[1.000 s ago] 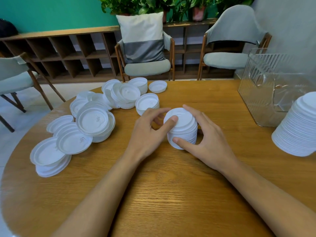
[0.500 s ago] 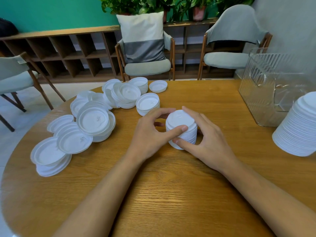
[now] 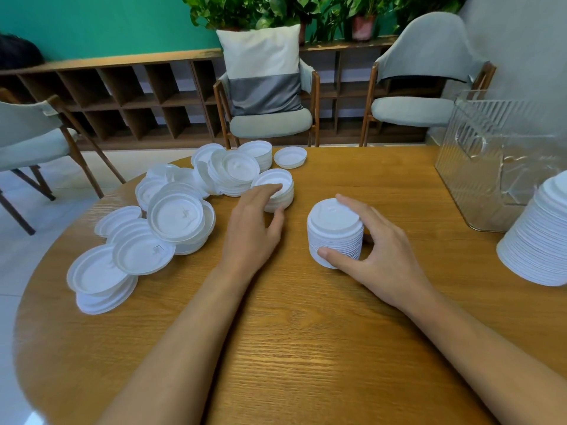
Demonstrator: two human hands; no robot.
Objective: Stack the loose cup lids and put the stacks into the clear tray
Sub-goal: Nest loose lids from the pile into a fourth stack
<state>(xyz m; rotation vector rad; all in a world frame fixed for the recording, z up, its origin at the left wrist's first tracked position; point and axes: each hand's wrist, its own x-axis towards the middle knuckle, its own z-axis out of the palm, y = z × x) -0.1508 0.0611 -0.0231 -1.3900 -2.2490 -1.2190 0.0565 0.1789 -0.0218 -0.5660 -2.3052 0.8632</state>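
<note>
While right hand [image 3: 377, 256] wraps short stack of white plastic cup lids [image 3: 334, 231] at wooden table [image 3: 306, 348] centre, steadying it | left hand [image 3: 254, 228], fingers spread, touches smaller lid pile [image 3: 280, 187], probably to add it | clear ribbed plastic tray [image 3: 491, 154]: right edge.

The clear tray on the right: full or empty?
Looks empty: no white lids show inside the clear tray through its ribbed walls; the tall lid stack hides one corner.

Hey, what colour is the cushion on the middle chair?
The cushion is white on top and grey below; the head view, the only one, shows it clearly.
</note>
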